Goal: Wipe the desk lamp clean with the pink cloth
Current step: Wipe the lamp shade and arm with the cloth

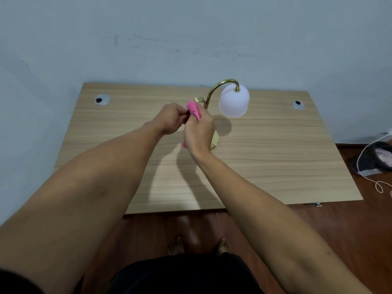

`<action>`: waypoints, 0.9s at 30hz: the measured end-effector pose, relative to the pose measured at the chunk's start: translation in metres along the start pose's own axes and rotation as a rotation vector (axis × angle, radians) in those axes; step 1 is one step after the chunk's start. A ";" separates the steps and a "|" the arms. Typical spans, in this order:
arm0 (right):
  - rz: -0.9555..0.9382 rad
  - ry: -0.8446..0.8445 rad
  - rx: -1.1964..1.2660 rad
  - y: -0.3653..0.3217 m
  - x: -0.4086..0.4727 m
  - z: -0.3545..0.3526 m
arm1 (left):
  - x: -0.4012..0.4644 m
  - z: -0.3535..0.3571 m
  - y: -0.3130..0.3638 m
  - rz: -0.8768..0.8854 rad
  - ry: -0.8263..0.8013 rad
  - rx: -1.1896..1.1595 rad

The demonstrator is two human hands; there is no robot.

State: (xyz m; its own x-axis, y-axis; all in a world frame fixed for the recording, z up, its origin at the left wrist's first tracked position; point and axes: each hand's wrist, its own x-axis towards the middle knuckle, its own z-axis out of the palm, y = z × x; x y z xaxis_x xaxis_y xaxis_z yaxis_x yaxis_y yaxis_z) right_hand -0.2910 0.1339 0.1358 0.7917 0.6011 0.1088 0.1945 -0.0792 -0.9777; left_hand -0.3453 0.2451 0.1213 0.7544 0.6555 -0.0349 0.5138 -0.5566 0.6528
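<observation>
Both hands are closed on the pink cloth (193,110) beside the brass stem — left hand (170,118) pinching one end, right hand (198,130) gripping the rest — so a hard rub could tip the top-heavy desk lamp (233,101) on the desk (275,155)

The bench (275,158) is bare wood across its left half, right half and near edge, open for a hand to pass. In the middle stands the lamp (214,92), its white shade (233,102) hanging to the right of the stem. Both hands crowd the stem. Two cable holes (102,99) sit at the back corners.
</observation>
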 end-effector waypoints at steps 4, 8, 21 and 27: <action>-0.052 -0.095 -0.097 0.014 0.009 -0.012 | 0.000 0.001 -0.004 -0.003 -0.022 -0.025; 0.059 -0.177 -0.154 0.026 0.020 -0.029 | 0.002 0.004 -0.008 -0.050 -0.034 -0.106; 0.561 0.006 -0.105 0.090 0.060 -0.120 | -0.026 0.052 -0.015 -0.360 -0.079 -0.184; 0.464 -0.063 -0.166 0.130 0.090 -0.117 | -0.025 0.090 -0.018 -0.454 -0.095 -0.177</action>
State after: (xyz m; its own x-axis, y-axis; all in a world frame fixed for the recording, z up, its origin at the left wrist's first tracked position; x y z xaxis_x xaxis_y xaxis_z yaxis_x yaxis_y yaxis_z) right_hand -0.1269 0.0850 0.0393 0.7809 0.5193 -0.3472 -0.0764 -0.4723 -0.8781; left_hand -0.3362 0.1925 0.0423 0.5085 0.7578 -0.4089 0.7279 -0.1247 0.6742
